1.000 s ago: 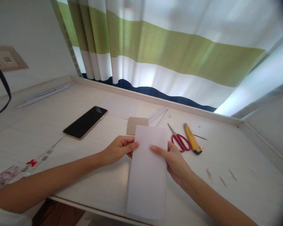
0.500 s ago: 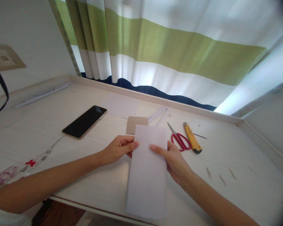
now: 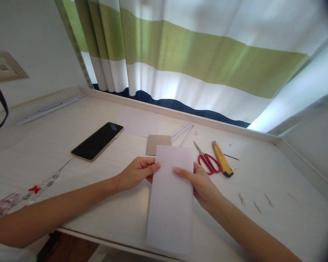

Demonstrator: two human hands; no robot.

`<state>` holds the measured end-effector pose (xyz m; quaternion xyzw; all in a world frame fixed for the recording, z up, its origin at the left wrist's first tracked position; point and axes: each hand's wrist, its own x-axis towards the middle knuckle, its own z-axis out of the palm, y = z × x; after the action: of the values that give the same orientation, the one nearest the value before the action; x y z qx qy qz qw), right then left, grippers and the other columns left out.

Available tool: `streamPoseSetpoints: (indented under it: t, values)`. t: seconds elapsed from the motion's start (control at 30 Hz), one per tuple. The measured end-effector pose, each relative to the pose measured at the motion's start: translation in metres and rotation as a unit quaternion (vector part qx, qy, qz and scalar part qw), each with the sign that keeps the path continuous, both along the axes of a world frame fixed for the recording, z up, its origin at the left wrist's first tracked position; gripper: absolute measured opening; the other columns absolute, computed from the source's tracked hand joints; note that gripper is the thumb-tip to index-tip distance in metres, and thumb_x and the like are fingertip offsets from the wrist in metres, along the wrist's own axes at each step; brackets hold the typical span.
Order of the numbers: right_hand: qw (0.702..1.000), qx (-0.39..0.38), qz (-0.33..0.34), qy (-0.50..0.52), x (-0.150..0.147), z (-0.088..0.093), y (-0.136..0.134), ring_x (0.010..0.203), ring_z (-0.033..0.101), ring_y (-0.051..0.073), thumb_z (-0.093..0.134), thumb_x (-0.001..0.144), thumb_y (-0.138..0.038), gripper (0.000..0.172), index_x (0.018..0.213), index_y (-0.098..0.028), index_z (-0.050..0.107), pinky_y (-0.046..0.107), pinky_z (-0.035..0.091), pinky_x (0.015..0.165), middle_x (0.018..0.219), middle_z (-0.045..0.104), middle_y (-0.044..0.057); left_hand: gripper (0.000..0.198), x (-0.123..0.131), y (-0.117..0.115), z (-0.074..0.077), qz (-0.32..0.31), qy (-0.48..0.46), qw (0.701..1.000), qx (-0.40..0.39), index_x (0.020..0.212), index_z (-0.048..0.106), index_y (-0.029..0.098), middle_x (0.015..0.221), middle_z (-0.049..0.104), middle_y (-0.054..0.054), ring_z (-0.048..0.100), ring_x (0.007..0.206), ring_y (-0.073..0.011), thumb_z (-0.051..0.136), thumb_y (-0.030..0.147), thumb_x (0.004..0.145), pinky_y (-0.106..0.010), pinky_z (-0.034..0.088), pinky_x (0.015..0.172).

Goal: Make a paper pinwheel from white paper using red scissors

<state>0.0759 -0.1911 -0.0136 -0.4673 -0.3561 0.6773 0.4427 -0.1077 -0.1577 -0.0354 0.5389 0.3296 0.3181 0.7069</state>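
A folded sheet of white paper (image 3: 171,207) is held upright in front of me, long side running toward the table's near edge. My left hand (image 3: 142,169) pinches its left edge, thumb on the front and fingers curled behind. On the other side, my right hand (image 3: 200,182) grips the right edge with the thumb pressed flat on the paper's face. The fingers behind the sheet are mostly hidden. Just beyond its top edge lies a small square of brown cardboard (image 3: 157,145), partly covered by the paper.
Red-handled scissors (image 3: 207,162) and a yellow box cutter (image 3: 222,160) lie to the right, near scattered thin slivers (image 3: 257,207). A phone (image 3: 98,141) with a beaded strap (image 3: 34,190) lies left. Behind are white paper strips (image 3: 183,131) and a flat sheet (image 3: 139,122).
Both hands keep the same hold on the folded paper. The view has shifted very slightly; nothing on the table has visibly moved.
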Motion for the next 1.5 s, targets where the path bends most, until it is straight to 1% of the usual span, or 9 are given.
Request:
streamPoseSetpoints:
  t: [0.13, 0.3, 0.4, 0.63, 0.87, 1.07, 1.23, 1.37, 1.5]
  values:
    - [1.0, 0.017, -0.004, 0.009, 0.008, 0.0, 0.008, 0.068, 0.062, 0.016, 0.068, 0.064, -0.028, 0.028, 0.088, -0.015, 0.061, 0.026, 0.047, 0.064, 0.08, 0.068, 0.005, 0.022, 0.001, 0.0, -0.001, -0.001, 0.031, 0.999, -0.013, 0.075, 0.061, 0.012, 0.066, 0.066, -0.001, 0.06, 0.058, -0.0112, 0.057, 0.033, 0.075, -0.02, 0.048, 0.054]
    - [0.998, 0.024, -0.054, -0.012, 0.02, -0.005, 0.023, 0.055, 0.056, 0.009, 0.069, 0.063, -0.028, 0.018, 0.073, -0.015, 0.062, 0.018, 0.043, 0.053, 0.066, 0.065, 0.0, 0.024, 0.002, 0.0, -0.002, -0.018, 0.054, 0.998, -0.019, 0.076, 0.061, 0.011, 0.066, 0.066, -0.003, 0.06, 0.057, -0.0113, 0.056, 0.035, 0.075, -0.019, 0.047, 0.052]
    - [0.998, 0.023, -0.065, -0.016, 0.024, -0.007, 0.029, 0.052, 0.055, 0.006, 0.071, 0.06, -0.027, 0.019, 0.071, -0.015, 0.062, 0.017, 0.043, 0.051, 0.062, 0.063, -0.002, 0.024, 0.003, 0.001, -0.003, -0.023, 0.059, 0.998, -0.024, 0.074, 0.06, 0.011, 0.064, 0.065, -0.002, 0.06, 0.056, -0.0105, 0.056, 0.035, 0.075, -0.019, 0.046, 0.051]
    - [0.998, 0.012, -0.06, -0.03, 0.028, -0.004, 0.033, 0.051, 0.056, 0.008, 0.073, 0.056, -0.027, 0.022, 0.069, -0.013, 0.062, 0.019, 0.045, 0.05, 0.061, 0.064, 0.0, 0.023, 0.001, 0.001, -0.004, -0.03, 0.056, 0.997, -0.031, 0.076, 0.059, 0.012, 0.066, 0.065, -0.001, 0.06, 0.057, -0.0097, 0.054, 0.034, 0.077, -0.018, 0.047, 0.052]
    - [0.995, 0.023, -0.078, -0.05, 0.03, -0.007, 0.036, 0.052, 0.058, 0.01, 0.076, 0.05, -0.027, 0.024, 0.064, -0.014, 0.062, 0.022, 0.047, 0.05, 0.06, 0.065, 0.0, 0.023, 0.003, 0.003, -0.005, -0.029, 0.056, 0.997, -0.037, 0.074, 0.059, 0.011, 0.064, 0.065, -0.001, 0.06, 0.055, -0.0091, 0.055, 0.034, 0.076, -0.017, 0.046, 0.05]
    - [0.996, 0.034, -0.069, -0.048, 0.032, -0.009, 0.038, 0.055, 0.059, 0.01, 0.075, 0.053, -0.026, 0.02, 0.065, -0.015, 0.064, 0.022, 0.048, 0.052, 0.063, 0.065, 0.0, 0.024, 0.003, 0.003, -0.006, -0.029, 0.046, 0.997, -0.047, 0.073, 0.06, 0.012, 0.063, 0.065, -0.001, 0.06, 0.054, -0.0105, 0.057, 0.036, 0.074, -0.019, 0.046, 0.05]
    - [0.998, 0.026, -0.043, -0.044, 0.037, -0.011, 0.042, 0.057, 0.061, 0.012, 0.071, 0.058, -0.029, 0.021, 0.072, -0.013, 0.067, 0.024, 0.049, 0.053, 0.067, 0.067, 0.004, 0.023, 0.002, 0.005, -0.006, -0.019, 0.041, 0.998, -0.05, 0.074, 0.06, 0.012, 0.063, 0.065, -0.001, 0.06, 0.054, -0.0099, 0.057, 0.034, 0.075, -0.018, 0.045, 0.05]
    - [0.997, 0.032, -0.054, -0.051, 0.038, -0.016, 0.044, 0.056, 0.06, 0.011, 0.072, 0.058, -0.029, 0.02, 0.071, -0.014, 0.067, 0.022, 0.049, 0.053, 0.065, 0.067, 0.003, 0.021, 0.003, 0.006, -0.008, -0.02, 0.041, 0.997, -0.058, 0.074, 0.06, 0.012, 0.062, 0.065, -0.001, 0.059, 0.053, -0.0089, 0.056, 0.033, 0.076, -0.017, 0.045, 0.049]
    - [0.995, 0.043, -0.071, -0.06, 0.038, -0.019, 0.044, 0.055, 0.06, 0.01, 0.072, 0.057, -0.029, 0.02, 0.07, -0.015, 0.067, 0.021, 0.049, 0.052, 0.064, 0.067, 0.001, 0.022, 0.003, 0.006, -0.01, -0.021, 0.039, 0.997, -0.065, 0.077, 0.06, 0.012, 0.064, 0.066, -0.002, 0.061, 0.056, -0.0107, 0.056, 0.033, 0.076, -0.019, 0.047, 0.052]
